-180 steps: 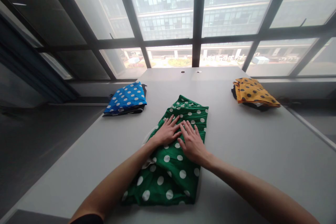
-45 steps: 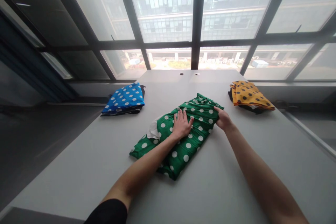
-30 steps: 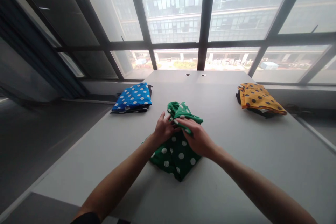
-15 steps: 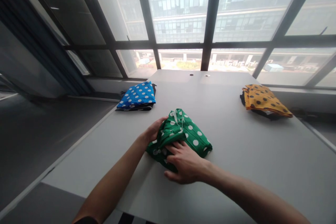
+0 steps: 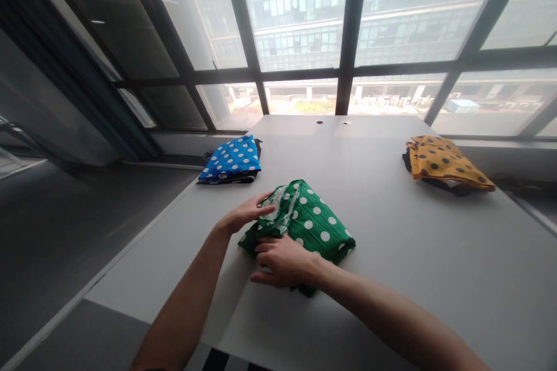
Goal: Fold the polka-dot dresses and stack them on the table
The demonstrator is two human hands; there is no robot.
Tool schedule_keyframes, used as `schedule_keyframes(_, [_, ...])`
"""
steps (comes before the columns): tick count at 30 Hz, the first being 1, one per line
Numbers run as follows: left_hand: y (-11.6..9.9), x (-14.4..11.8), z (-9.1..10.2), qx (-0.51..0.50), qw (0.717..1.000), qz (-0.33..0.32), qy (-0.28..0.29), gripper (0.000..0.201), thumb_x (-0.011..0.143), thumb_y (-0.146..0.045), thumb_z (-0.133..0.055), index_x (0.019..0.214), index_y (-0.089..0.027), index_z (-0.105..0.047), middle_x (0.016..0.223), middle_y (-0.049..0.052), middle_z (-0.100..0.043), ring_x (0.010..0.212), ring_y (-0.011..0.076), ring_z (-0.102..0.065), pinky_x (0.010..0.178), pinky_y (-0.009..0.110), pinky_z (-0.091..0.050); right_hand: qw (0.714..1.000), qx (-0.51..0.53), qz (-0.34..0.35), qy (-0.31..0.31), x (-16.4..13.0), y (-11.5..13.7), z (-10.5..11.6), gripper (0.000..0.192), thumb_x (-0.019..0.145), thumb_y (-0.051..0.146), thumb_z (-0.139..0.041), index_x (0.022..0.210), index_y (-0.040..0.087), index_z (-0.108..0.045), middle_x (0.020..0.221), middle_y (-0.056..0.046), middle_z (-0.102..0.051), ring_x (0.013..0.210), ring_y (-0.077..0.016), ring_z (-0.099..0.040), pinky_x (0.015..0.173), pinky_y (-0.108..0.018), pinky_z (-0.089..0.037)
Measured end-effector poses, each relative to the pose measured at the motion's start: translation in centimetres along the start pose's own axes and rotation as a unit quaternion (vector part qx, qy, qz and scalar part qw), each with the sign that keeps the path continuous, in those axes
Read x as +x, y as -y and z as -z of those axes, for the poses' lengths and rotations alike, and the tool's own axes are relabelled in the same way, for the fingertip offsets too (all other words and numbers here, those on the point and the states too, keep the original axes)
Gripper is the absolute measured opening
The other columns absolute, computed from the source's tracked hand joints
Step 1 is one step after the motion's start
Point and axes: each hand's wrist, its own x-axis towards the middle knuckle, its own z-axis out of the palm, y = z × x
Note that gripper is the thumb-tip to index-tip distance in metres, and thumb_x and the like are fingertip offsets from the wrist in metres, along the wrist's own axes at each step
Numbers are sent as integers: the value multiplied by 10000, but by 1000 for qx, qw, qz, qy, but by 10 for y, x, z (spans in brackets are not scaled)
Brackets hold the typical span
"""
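Note:
A folded green cloth item with white polka dots [image 5: 319, 223] lies on the table in front of me. Its left part is turned back, showing a pale underside and a white edge strip. My left hand [image 5: 248, 211] grips this left side, thumb over the top and the other fingers partly hidden by the fabric. Against the near left part rests my right hand [image 5: 282, 261], its fingers lying at the edge of the fold and its thumb held apart, off the cloth. A dark green corner sticks out below my right wrist.
On the white table [image 5: 374, 301], a folded blue polka-dot cloth item [image 5: 232, 157] lies at the back left. A yellow one with dark dots [image 5: 448, 162] lies at the back right. Large windows [image 5: 300, 11] stand behind the table, and a dark curtain [image 5: 82, 69] hangs to the left.
My right hand has moved left along the near edge. The left flap has been turned over, showing more pale underside, and my left thumb now lies across it.

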Motion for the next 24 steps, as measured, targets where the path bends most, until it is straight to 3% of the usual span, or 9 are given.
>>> schedule_keyframes(2, [-3,0,-10,82,995,-45,-32,965,673,-527,-913,1508,-198,-559,1599,146,-501,1466,364,-460,1209,441,-373,1000,-4,0,-18,-2,0,4,440,1012,556,-574,858,174,-731,973,-65,-732,902,-213,-653,779,-340,-469])
schedule_keyframes(4, [-6,-1,-22,148,984,-79,-60,1025,644,-531,-921,1529,-192,-532,1645,151,-434,1515,372,-391,1271,460,-272,1000,-12,0,-16,-1,-2,8,461,1012,563,-566,835,173,-736,883,-61,-735,832,-209,-648,814,-353,-473])
schedule_keyframes(6, [-10,-3,-33,185,975,-98,-74,1005,639,-537,-913,1513,-202,-544,1632,148,-453,1504,378,-410,1270,465,-282,1000,-19,-5,3,4,-6,10,481,1011,577,-560,829,177,-755,800,-53,-732,757,-201,-635,830,-362,-477])
schedule_keyframes(10, [-15,-8,-46,237,962,-82,-112,771,657,-462,-879,1344,-201,-646,1412,144,-654,1311,381,-599,1168,455,-424,999,-12,-10,30,20,-13,7,494,1001,610,-558,914,187,-798,805,-49,-748,708,-193,-627,758,-337,-487])
schedule_keyframes(15, [-8,-5,-32,260,951,-49,-158,348,686,-259,-728,1033,-239,-730,940,58,-760,951,317,-704,977,388,-511,999,23,40,27,23,-5,7,433,1004,591,-575,929,216,-777,764,-19,-727,737,-182,-637,789,-317,-479])
schedule_keyframes(18, [-8,-2,-18,267,948,-45,-170,238,670,-236,-696,904,-239,-743,878,52,-761,924,307,-696,954,356,-502,998,24,61,-7,11,-2,17,375,1039,492,-554,858,215,-730,761,-21,-711,778,-182,-634,862,-320,-468])
schedule_keyframes(21, [-14,-4,-10,255,952,-60,-161,189,741,-341,-702,886,-231,-756,920,63,-776,948,312,-696,973,358,-504,997,6,-10,-75,-7,-8,28,301,1043,359,-543,829,210,-692,849,-38,-721,851,-186,-633,877,-316,-454])
schedule_keyframes(24, [-16,-13,-9,236,961,-67,-130,366,783,-489,-746,1043,-233,-780,1118,88,-783,1101,352,-688,1054,385,-484,974,-30,-178,-136,-24,-22,33,292,1047,262,-504,821,194,-676,879,-64,-707,866,-197,-612,865,-332,-448])
